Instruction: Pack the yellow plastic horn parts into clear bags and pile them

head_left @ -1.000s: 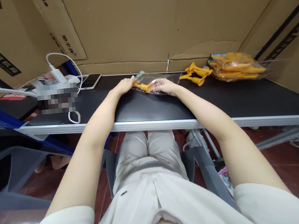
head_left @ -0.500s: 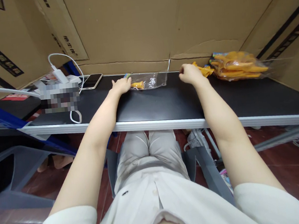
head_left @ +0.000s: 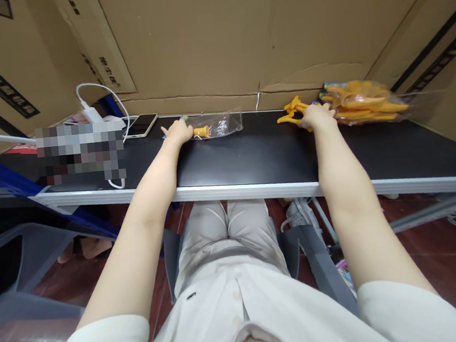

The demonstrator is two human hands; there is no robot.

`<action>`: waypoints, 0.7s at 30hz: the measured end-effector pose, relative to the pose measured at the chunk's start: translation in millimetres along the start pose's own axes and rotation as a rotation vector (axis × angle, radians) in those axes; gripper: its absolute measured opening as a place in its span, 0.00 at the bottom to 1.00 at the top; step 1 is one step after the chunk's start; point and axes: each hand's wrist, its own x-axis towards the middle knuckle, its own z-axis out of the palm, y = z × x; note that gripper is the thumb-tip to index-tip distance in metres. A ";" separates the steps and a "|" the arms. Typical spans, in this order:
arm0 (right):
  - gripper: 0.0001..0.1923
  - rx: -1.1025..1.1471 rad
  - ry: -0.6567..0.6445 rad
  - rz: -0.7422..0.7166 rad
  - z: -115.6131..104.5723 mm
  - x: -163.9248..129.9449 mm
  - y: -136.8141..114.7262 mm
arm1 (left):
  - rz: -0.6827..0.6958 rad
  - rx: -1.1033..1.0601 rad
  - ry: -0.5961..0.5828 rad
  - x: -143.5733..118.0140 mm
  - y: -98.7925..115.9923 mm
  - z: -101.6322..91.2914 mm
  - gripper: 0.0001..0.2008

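Observation:
On the black tabletop (head_left: 246,158), my left hand (head_left: 178,131) lies on the left end of a clear plastic bag (head_left: 226,125), its fingers closed over it and its thumb out to the side. An orange plastic piece (head_left: 201,132) shows inside the bag beside those fingers; the rest is hidden under the hand. My right hand (head_left: 318,116) is over the right end of some loose orange plastic pieces (head_left: 293,112), its fingers apart. Just right of it sits a larger clear bag full of orange pieces (head_left: 362,101). What is beneath the right palm is hidden.
A phone (head_left: 143,125) lies at the back left, near a white cable (head_left: 96,84) and a blurred-out patch of items. Cardboard walls (head_left: 207,38) stand behind and at both sides. A pale metal edge (head_left: 246,191) runs along the table front.
My left hand has slid slightly left, with the clear bag shifting along. My right hand has moved right towards the full bag, its fingers spreading, uncovering the left part of the loose orange pieces.

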 end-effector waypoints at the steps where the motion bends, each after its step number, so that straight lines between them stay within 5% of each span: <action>1: 0.38 -0.053 0.019 0.094 0.9 2.0 3.0 | -0.004 0.010 -0.005 0.5 -0.1 0.5 0.32; 5: 0.38 -0.215 -0.016 0.319 1.2 8.7 10.1 | -0.032 0.050 -0.019 0.1 1.2 1.2 0.32; 14: 0.18 -0.357 -0.239 0.313 -0.4 3.1 -32.6 | -0.023 0.038 -0.014 -0.9 1.5 0.4 0.31; 21: 0.24 -0.104 -0.250 0.313 -2.3 -5.9 -48.2 | -0.024 0.034 -0.026 -1.8 2.6 -0.5 0.30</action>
